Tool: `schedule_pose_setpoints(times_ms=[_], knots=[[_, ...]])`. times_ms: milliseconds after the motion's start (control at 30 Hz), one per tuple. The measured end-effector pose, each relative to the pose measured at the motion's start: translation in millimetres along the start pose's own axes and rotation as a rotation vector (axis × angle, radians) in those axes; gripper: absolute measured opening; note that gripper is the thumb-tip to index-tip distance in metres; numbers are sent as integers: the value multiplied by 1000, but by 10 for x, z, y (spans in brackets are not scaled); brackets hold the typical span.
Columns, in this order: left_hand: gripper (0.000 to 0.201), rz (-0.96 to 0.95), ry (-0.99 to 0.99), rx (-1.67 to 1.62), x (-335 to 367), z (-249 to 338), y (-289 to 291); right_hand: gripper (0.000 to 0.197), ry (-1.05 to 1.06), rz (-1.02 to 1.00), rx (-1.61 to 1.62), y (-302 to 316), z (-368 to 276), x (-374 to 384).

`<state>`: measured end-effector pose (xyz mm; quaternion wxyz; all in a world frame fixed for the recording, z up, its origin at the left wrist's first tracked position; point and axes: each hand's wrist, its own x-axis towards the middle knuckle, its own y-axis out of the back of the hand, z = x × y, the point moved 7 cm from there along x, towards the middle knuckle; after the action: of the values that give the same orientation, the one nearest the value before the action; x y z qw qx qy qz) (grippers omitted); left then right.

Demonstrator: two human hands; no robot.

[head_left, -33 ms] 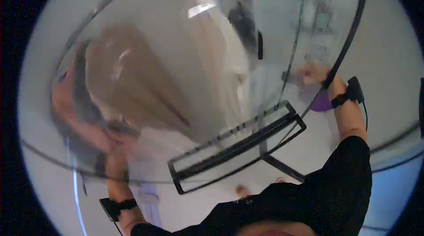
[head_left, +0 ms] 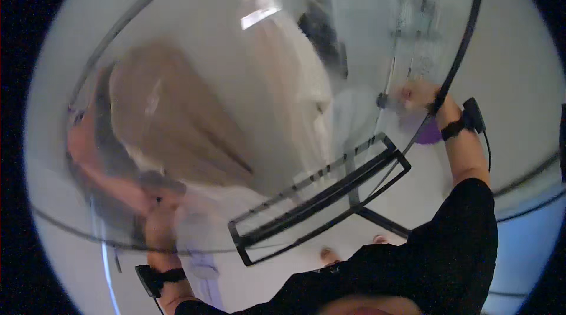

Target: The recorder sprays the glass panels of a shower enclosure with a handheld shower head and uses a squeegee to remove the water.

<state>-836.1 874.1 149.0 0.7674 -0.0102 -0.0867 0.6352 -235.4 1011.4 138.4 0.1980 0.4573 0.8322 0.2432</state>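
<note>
Reaching out on both sides, I have the brown cloth (head_left: 177, 120) between my arms, near my left hand (head_left: 170, 198), with the cream cloth (head_left: 306, 91) farther right, toward the middle of the view. Very little has changed since the picture just before: both cloths sit slightly farther left, and the black frame (head_left: 318, 197) in front of me sits a touch lower. My hands are almost where they were. I take it as a small shift of my head or of the things themselves, with the work in hand, to my judgement, no further along.

As for my grip, my left hand is blurred at the lower edge of the brown cloth, beside a pinkish strip (head_left: 88, 144). It looks to be touching something there, but I cannot tell how far my fingers are spread or what they hold. My right hand (head_left: 421, 94) is beside a black pole (head_left: 463, 50), near a dark knob (head_left: 382, 100) and just above something purple (head_left: 428, 133). Its fingers seem curled, yet blur hides whether anything is in them.
</note>
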Motion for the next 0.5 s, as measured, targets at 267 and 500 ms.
schedule_pose_setpoints(times_ms=[267, 500], knots=[[45, 70, -15, -332, -39, -140, -66, 38, 49, 338, 312, 662, 1399, -84], [49, 55, -254, -356, -731, 321, -403, 22, -121, 1264, 462, 1077, 1277, -1694]])
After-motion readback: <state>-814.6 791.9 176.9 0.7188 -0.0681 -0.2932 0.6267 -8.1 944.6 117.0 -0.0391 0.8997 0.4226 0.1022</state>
